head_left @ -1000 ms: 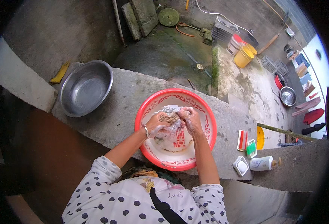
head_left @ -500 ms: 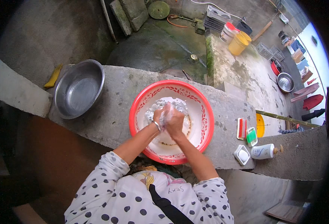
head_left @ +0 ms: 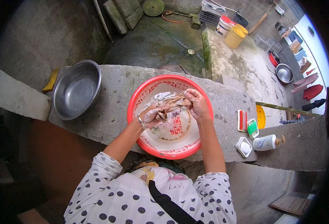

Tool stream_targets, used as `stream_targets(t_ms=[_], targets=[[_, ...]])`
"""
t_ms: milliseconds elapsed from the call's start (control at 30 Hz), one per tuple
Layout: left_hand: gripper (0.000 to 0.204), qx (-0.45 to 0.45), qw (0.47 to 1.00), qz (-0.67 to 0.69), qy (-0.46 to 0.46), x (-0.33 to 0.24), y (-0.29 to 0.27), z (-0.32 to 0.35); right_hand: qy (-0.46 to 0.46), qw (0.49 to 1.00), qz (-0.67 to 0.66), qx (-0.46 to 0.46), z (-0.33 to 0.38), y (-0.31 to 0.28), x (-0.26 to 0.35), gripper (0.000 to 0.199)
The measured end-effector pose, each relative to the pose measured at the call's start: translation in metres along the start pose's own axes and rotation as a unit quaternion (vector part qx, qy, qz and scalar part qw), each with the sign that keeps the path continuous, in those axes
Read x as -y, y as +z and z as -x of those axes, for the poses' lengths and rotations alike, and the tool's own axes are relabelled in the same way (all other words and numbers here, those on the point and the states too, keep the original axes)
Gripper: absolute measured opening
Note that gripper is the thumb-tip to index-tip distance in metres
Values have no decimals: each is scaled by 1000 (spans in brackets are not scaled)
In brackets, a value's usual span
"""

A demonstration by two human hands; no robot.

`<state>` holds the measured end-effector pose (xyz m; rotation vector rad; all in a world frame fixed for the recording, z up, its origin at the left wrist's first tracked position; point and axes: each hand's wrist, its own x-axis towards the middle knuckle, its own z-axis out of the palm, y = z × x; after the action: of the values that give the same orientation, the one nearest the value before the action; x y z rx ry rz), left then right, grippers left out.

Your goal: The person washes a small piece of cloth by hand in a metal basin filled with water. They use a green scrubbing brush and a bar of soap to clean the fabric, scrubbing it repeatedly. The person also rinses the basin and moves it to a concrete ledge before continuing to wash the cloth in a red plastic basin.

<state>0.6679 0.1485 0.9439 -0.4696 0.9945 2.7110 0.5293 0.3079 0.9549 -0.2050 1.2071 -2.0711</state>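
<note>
A red and white basin (head_left: 142, 95) with soapy water stands on a concrete ledge (head_left: 112, 112). Over it, my left hand (head_left: 152, 116) and my right hand (head_left: 196, 103) both grip a wet brownish piece of cloth (head_left: 172, 103), stretched between them above the suds. A bracelet shows on my left wrist. Foam covers my left fingers.
A steel bowl (head_left: 76, 89) sits left of the basin. On the right lie a red brush (head_left: 241, 120), a green soap box (head_left: 252, 128), a white soap dish (head_left: 244, 146) and a white bottle (head_left: 266, 142). Beyond the ledge is a wet yard with a yellow bucket (head_left: 236, 36).
My hands were pressed together rubbing the cloth in the suds; now they have moved apart and the cloth is stretched between them above the water.
</note>
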Motion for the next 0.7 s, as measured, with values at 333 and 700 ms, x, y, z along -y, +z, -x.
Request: stream_targets(t_ms=[333, 700], targets=[[26, -83, 988, 125, 44, 34, -13, -22, -312, 802, 508, -39, 26, 67, -59, 29], [19, 41, 999, 28, 13, -3, 17, 10, -19, 982, 129, -136, 0, 15, -7, 39]])
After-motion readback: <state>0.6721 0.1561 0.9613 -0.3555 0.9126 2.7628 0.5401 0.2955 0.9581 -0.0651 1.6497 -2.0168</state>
